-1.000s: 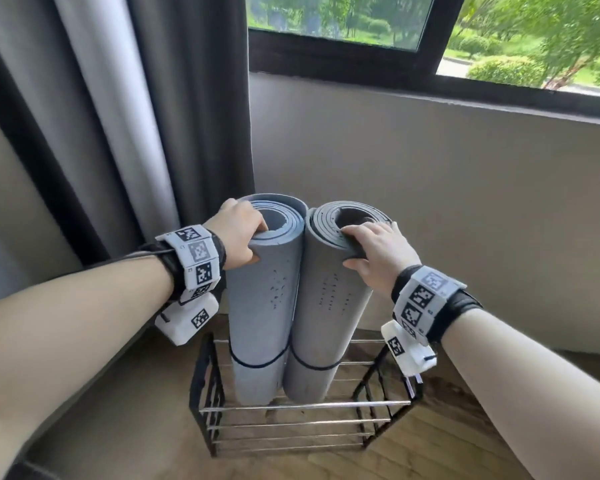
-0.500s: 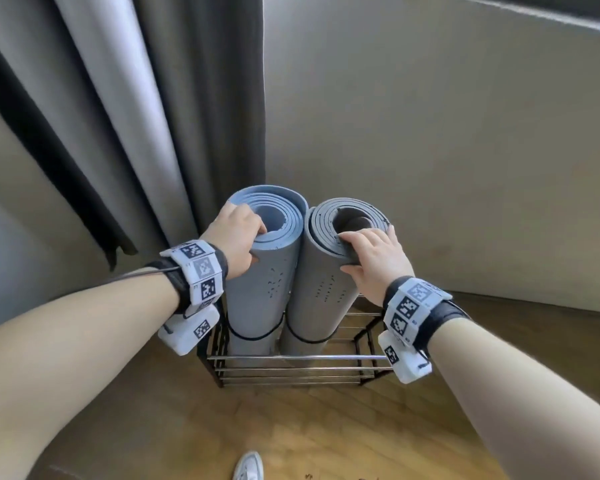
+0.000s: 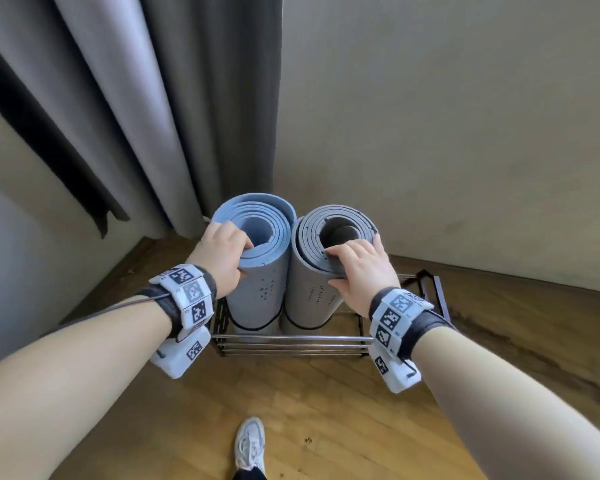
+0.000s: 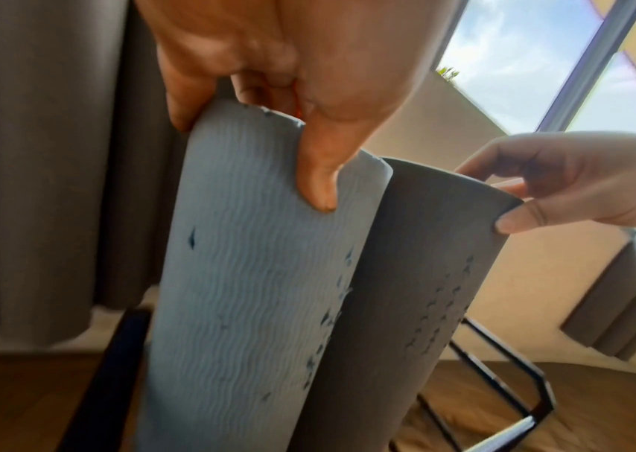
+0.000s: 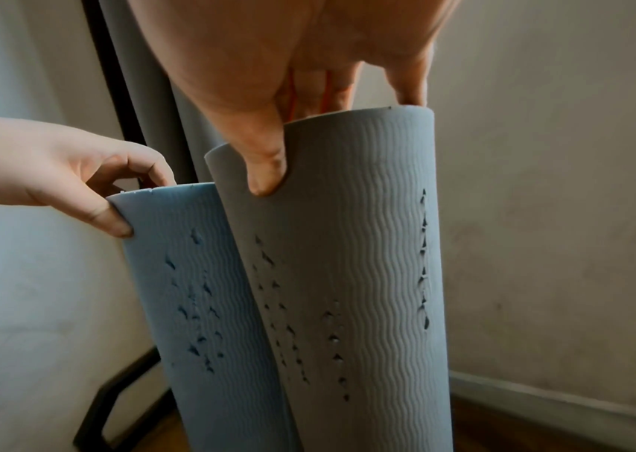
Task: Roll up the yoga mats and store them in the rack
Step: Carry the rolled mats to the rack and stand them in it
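mats: we count two rolled mats, blue mat left, grey mat right, upright and touching in the rack on the wood floor
left hand: we grip the blue mat's top rim, thumb outside
right hand: we grip the grey mat's top rim, thumb outside
elsewhere: one curtain far left, one shoe near

Mats matt foam, wavy-ribbed; rack metal bars; floor wood; curtain cloth.
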Tool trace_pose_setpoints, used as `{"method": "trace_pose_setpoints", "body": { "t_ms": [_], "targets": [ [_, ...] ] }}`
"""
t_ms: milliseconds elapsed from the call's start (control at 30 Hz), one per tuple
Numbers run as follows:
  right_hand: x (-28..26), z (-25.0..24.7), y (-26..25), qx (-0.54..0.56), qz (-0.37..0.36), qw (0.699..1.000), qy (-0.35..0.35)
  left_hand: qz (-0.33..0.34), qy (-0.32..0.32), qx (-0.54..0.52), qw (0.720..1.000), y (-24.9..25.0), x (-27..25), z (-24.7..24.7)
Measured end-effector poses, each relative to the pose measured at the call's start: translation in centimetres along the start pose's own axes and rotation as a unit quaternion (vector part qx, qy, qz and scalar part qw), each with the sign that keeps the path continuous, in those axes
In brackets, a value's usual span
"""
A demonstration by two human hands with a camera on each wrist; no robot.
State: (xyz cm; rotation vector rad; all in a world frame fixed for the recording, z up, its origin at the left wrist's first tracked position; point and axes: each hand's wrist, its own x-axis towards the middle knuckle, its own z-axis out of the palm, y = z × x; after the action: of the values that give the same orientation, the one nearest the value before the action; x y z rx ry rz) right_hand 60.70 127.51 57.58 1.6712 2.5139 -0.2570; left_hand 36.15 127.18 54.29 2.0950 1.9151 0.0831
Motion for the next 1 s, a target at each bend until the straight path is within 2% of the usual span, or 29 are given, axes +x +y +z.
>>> {"method": "trace_pose_setpoints", "body": {
  "t_ms": [100, 200, 267, 333, 400, 567, 767, 1000],
  "targets": [
    [1.7, 4.4, -0.8, 0.009, -0.006, 0.999, -0.043, -0.021, -0.057, 0.006, 0.998, -2.2, -0.3, 4.4],
    [2.5, 10.1, -1.9, 0.015, 0.004, 0.989, -0.145, -0.028, -0.136, 0.027, 0.99, -3.7, -1.4, 9.1],
    [2.3, 13.4, -2.4, 0.035, 0.03, 0.981, -0.187, -0.018, -0.134, 0.031, 0.99, -4.0, -1.8, 11.3],
    [2.3, 15.2, -2.4, 0.055, 0.056, 0.983, -0.168, -0.005, -0.11, 0.023, 0.994, -4.2, -1.3, 12.0],
    [2.4, 15.8, -2.2, 0.072, 0.064, 0.983, -0.159, 0.0, -0.114, 0.036, 0.993, -4.3, -0.7, 12.0],
    [3.2, 15.2, -1.9, 0.059, 0.06, 0.982, -0.167, 0.01, -0.111, 0.143, 0.983, -3.3, 0.3, 10.7],
    [3.6, 15.5, -2.3, 0.041, 0.064, 0.98, -0.185, 0.013, -0.141, 0.108, 0.984, -3.1, 1.0, 10.2],
    [2.3, 16.4, -2.3, -0.009, 0.076, 0.983, -0.169, 0.006, -0.119, 0.119, 0.986, -2.8, 0.6, 10.0]
  ]
}}
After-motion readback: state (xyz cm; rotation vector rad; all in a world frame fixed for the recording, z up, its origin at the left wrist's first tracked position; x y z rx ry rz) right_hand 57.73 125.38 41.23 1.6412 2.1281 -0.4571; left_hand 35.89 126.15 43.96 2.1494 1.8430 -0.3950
